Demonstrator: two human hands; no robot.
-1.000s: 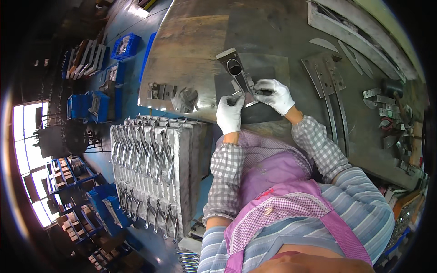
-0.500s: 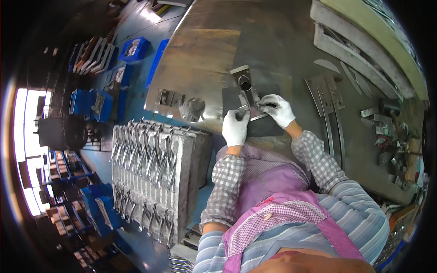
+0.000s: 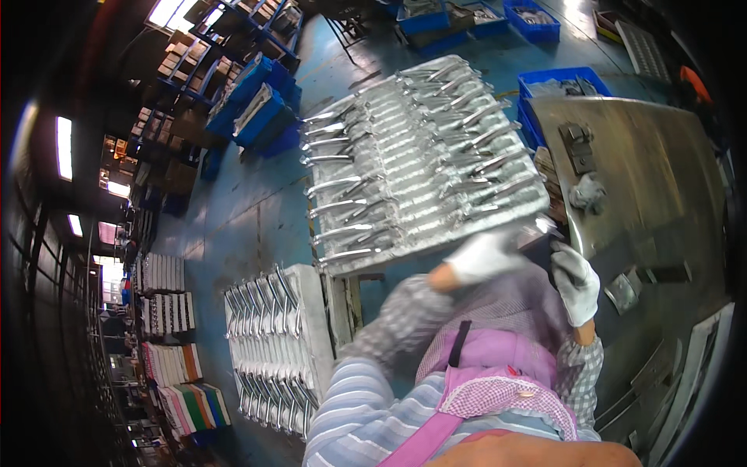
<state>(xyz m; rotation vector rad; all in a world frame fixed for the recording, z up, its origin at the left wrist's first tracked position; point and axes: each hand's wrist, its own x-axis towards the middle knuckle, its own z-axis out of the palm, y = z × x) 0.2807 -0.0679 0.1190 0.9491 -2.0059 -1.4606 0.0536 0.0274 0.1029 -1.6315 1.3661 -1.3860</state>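
Head view: blurred bright metal piece [image 3: 546,225] beside left edge of workbench [image 3: 654,156], just ahead of right hand [image 3: 574,284], near left hand [image 3: 482,258] too; long axis and nearer hand impossible to tell. Right fingers: curled, grip uncertain. Left fingers: state lost in blur. Pale rack [image 3: 406,171]: curved chrome bars [image 3: 341,184] in rows along left and right edges. Blue crate [image 3: 529,117], by workbench's far left corner: grey metal parts [image 3: 572,87].

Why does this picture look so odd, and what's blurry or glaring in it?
In the head view, the left hand is blurred, while the right hand looks clearer; in the head view, a window is washed out white and the floor glares near the top; in the head view, the table has bowed edges.
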